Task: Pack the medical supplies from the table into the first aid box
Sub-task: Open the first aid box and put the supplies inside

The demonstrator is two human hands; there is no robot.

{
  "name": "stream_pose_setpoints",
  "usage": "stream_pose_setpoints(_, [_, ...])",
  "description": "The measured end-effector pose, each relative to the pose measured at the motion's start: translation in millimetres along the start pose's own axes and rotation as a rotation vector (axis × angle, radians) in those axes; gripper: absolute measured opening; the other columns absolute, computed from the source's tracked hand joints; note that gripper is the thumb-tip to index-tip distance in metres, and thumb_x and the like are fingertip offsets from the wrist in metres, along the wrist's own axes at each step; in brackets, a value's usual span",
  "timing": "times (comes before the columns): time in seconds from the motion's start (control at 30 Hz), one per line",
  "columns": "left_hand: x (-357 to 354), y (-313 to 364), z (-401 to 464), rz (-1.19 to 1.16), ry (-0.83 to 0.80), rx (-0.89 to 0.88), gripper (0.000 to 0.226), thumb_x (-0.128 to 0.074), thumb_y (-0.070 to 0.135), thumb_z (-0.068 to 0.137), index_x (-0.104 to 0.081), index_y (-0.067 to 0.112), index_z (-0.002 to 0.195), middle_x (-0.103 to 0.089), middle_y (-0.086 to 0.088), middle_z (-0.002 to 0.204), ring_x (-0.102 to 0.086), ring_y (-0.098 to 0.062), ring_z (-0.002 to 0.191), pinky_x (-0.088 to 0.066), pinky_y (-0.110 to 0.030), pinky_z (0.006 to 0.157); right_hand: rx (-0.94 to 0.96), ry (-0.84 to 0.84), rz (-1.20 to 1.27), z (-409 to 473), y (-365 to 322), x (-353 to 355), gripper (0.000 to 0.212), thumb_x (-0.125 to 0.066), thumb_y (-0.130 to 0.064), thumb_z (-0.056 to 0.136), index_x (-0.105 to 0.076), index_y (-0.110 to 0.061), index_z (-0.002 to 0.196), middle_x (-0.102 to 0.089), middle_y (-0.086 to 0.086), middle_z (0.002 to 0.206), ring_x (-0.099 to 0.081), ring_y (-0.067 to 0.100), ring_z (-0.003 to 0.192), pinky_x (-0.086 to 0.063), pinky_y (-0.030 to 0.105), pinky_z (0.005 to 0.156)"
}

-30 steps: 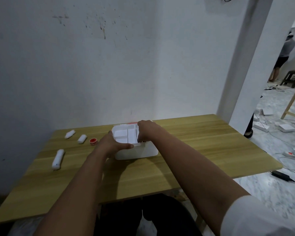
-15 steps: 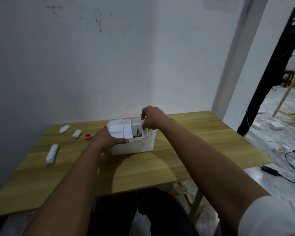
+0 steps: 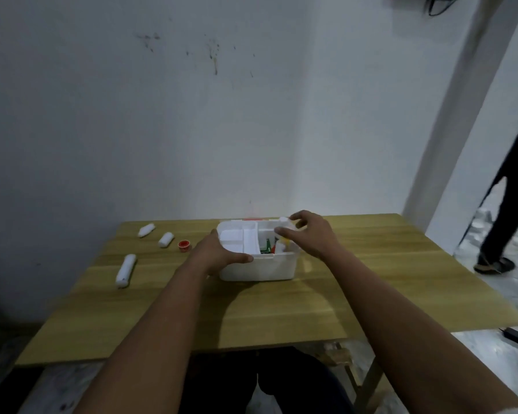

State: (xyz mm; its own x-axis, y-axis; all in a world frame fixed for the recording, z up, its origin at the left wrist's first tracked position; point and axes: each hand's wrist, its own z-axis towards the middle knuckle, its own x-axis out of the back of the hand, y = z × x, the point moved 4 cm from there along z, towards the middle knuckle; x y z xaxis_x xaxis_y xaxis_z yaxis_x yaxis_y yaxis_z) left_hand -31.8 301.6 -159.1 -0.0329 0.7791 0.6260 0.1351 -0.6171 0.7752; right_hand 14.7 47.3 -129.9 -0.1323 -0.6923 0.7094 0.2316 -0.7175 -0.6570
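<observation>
White first aid box on wooden table, near centre, slightly toward far edge; long axis runs left-right, open top facing up. White divided tray seated in box's left part, partitions running front-back. Right part open w/ small items inside: something green, something yellow-white; too blurred to name.

Left hand grips box at near-left corner: thumb hooked over front rim, pointing right; other fingers curled round left wall, mostly hidden. Right hand above box's right end, fingers loosely bent & spread, index and thumb apart; whether touching a white item at far-right rim, can't tell.

Left of box, well apart from it, 3 white rolls lying flat: longest roll nearest front, long axis front-back, slightly tilted; short roll and far roll both angled diagonally, far ends pointing right. Small red cap between short roll & box, open side up.

At right, standing person's legs in dark trousers on pale floor. Marks on white wall.
</observation>
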Motion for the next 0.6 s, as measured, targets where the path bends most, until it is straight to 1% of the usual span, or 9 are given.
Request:
stream_pose_setpoints(0.1, [13.1,-2.6,-3.2,-0.012,0.022,0.037,0.105,-0.082,0.067,0.067,-0.038,0.025,0.153,-0.047,-0.003,0.154,-0.050,-0.029,0.131,-0.054,-0.040,0.088,-0.046,-0.220,0.129,2.9,15.0,-16.0,0.106,-0.088,-0.059,0.066,-0.041,-0.022,0.153,-0.054,0.002,0.142,-0.055,0.023,0.126,-0.049,0.041,0.102])
stream_pose_setpoints(0.2, [41.0,-13.5,-4.1,-0.054,0.167,0.128,0.115,-0.063,0.088,0.063,-0.036,0.026,0.157,-0.038,-0.003,0.162,-0.052,-0.033,0.133,-0.054,-0.051,0.098,-0.026,-0.413,0.226,3.7,22.0,-26.8,0.104,-0.096,-0.052,0.057,-0.044,-0.037,0.146,-0.058,-0.009,0.137,-0.062,0.010,0.114,-0.055,0.032,0.093])
stream_pose_setpoints(0.23, [52.6,-20.7,-3.8,-0.080,0.247,0.142,0.110,-0.059,0.089,0.062,-0.043,0.028,0.153,-0.046,-0.002,0.157,-0.059,-0.030,0.124,-0.054,-0.048,0.098,-0.011,-0.440,0.251,4.4,23.1,-28.9,0.101,-0.097,-0.048,0.056,-0.045,-0.039,0.142,-0.061,-0.009,0.134,-0.064,0.008,0.110,-0.057,0.027,0.087])
stream_pose_setpoints(0.3, [75.3,-36.0,-7.9,-0.039,0.388,0.131,0.079,-0.059,0.074,0.077,-0.057,0.027,0.140,-0.064,0.000,0.138,-0.068,-0.018,0.101,-0.053,-0.036,0.093,0.014,-0.458,0.311,5.5,21.6,-31.8,0.099,-0.098,-0.038,0.058,-0.044,-0.037,0.141,-0.062,-0.010,0.131,-0.064,0.005,0.109,-0.057,0.020,0.079])
stream_pose_setpoints(0.37, [92.1,-51.1,-12.3,0.086,0.489,0.135,0.048,-0.062,0.050,0.090,-0.065,0.024,0.130,-0.064,0.000,0.137,-0.067,-0.018,0.101,-0.047,-0.032,0.086,0.037,-0.457,0.336,6.1,18.3,-32.8,0.102,-0.099,-0.032,0.059,-0.040,-0.036,0.143,-0.060,-0.016,0.127,-0.062,0.004,0.109,-0.056,0.016,0.073])
stream_pose_setpoints(0.43, [95.8,-69.8,-10.3,0.180,0.430,0.151,0.043,-0.063,0.048,0.089,-0.070,0.024,0.124,-0.051,0.005,0.152,-0.060,-0.023,0.125,-0.046,-0.040,0.098,0.057,-0.468,0.344,6.5,17.1,-35.8,0.106,-0.098,-0.029,0.060,-0.034,-0.039,0.143,-0.055,-0.021,0.126,-0.060,0.005,0.112,-0.055,0.015,0.073])
stream_pose_setpoints(0.5, [87.7,-80.6,-7.5,0.179,0.231,0.165,0.060,-0.072,0.059,0.076,-0.071,0.025,0.126,-0.051,0.009,0.152,-0.054,-0.023,0.133,-0.041,-0.049,0.110,0.055,-0.464,0.349,7.6,20.0,-38.8,0.113,-0.098,-0.028,0.061,-0.028,-0.037,0.149,-0.052,-0.020,0.128,-0.059,0.008,0.114,-0.053,0.019,0.080])
stream_pose_setpoints(0.57, [77.7,-81.3,-10.1,0.146,0.070,0.199,0.076,-0.084,0.060,0.063,-0.065,0.026,0.128,-0.064,0.004,0.134,-0.064,-0.020,0.114,-0.051,-0.045,0.099,0.041,-0.456,0.349,8.8,23.4,-40.1,0.120,-0.098,-0.028,0.060,-0.024,-0.034,0.154,-0.050,-0.016,0.131,-0.056,0.012,0.117,-0.052,0.023,0.085])
stream_pose_setpoints(0.6, [72.3,-76.7,-12.8,0.144,0.018,0.189,0.073,-0.089,0.054,0.064,-0.064,0.026,0.127,-0.067,0.003,0.121,-0.067,-0.017,0.103,-0.056,-0.038,0.087,0.040,-0.459,0.345,9.3,24.8,-40.5,0.122,-0.098,-0.029,0.060,-0.023,-0.034,0.155,-0.050,-0.015,0.131,-0.056,0.014,0.119,-0.052,0.024,0.085])
